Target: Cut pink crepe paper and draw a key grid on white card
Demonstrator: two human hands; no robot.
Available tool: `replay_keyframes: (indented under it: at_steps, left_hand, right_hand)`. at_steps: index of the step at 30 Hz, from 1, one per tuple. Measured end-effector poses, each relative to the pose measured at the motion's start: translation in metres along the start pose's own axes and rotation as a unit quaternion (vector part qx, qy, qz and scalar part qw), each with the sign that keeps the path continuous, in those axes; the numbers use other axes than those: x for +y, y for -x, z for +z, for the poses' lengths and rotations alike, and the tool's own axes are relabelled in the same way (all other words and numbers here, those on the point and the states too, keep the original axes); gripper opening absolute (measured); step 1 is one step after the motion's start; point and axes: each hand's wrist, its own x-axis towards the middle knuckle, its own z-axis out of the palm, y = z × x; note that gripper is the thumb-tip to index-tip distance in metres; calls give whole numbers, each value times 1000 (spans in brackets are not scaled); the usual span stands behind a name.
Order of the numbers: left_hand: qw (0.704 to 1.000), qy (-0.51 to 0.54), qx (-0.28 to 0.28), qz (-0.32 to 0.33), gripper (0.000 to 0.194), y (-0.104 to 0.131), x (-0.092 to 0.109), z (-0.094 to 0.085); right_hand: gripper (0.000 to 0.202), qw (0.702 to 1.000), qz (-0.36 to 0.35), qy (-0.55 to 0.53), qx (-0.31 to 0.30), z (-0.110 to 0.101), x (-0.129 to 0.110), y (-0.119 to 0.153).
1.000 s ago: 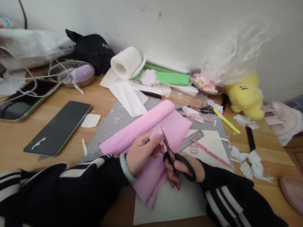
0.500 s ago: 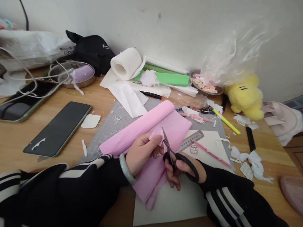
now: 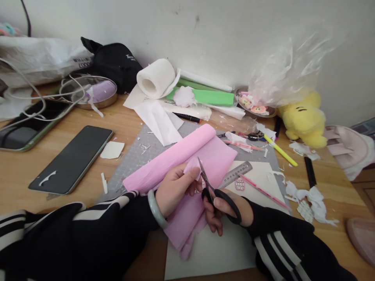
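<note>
Head view: we see a small pink paper piece (image 3: 191,164) pinched in our left hand (image 3: 175,187) above the loose sheet (image 3: 221,156) of a pink roll (image 3: 172,157); our right hand (image 3: 223,205) holds scissors (image 3: 208,182), blades at the piece's edge. A steel ruler (image 3: 236,173) lies to the right, a phone (image 3: 73,159) farther left on the tabletop (image 3: 125,123).

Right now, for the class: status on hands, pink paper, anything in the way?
Left hand pinching pink piece. Right hand holding scissors, blades by piece's edge. Pink paper roll partly unrolled beneath hands. Nothing visibly blocking blades; steel ruler apart, right.
</note>
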Motion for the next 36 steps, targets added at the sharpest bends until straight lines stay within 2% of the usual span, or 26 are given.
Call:
replay_keyframes:
  at_steps: [7, 13, 21, 36]
  left_hand:
    - [1000, 7, -3, -5, 34, 0, 0, 1]
    - [1000, 10, -25, 5, 34, 0, 1, 2]
    - [1000, -7, -21, -6, 35, 0, 1, 2]
    - [1000, -15, -15, -12, 36, 0, 0, 0]
  right_hand:
    - [54, 1000, -10, -7, -2, -1, 2, 0]
    - [58, 999, -13, -25, -39, -2, 1, 2]
    - [59, 998, -12, -26, -59, -4, 2, 0]
    - [53, 1000, -12, -6, -22, -3, 3, -1]
